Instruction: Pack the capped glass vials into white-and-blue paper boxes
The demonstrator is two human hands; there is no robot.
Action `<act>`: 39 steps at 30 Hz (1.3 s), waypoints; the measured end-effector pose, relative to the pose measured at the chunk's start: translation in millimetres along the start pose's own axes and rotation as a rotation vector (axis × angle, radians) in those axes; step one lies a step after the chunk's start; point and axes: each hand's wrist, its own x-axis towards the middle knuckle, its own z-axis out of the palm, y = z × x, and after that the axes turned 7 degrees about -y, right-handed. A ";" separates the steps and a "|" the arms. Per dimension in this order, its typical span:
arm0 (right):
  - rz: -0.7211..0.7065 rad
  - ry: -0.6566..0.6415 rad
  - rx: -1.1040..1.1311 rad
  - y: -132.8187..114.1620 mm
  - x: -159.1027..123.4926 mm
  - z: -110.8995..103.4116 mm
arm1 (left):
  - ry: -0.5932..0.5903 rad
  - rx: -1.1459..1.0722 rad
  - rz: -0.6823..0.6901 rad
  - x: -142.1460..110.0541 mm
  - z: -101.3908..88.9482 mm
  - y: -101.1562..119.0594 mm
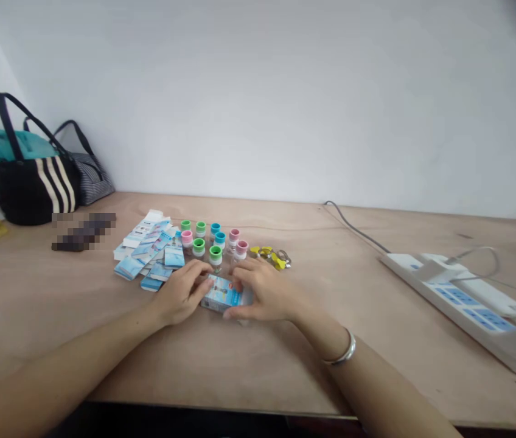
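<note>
A small blue-and-white cardboard box (222, 294) lies on the table between my hands. My left hand (181, 293) pinches its left end with thumb and fingers. Round its right end curls my right hand (264, 288), thumb at the near side and fingers at the far side. Something pale, perhaps a box flap, shows under the right palm; I cannot make it out. Just beyond stand several small clear bottles with green, blue and pink tops, among them a green-topped bottle (215, 255). Left of them is a loose pile of flat blue-and-white cartons (151, 246).
Yellow pieces with metal rings (278, 260) lie right of the bottles. A white power strip (459, 304) with plugs and cables runs along the right. At the back left stand a black striped bag (34, 188) and a grey striped bag (91, 176), near a blurred dark object (85, 232).
</note>
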 end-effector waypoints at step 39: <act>0.061 0.134 0.039 0.1 -7.3 5.8 | -0.023 0.094 0.199 4.5 -5.7 -6.7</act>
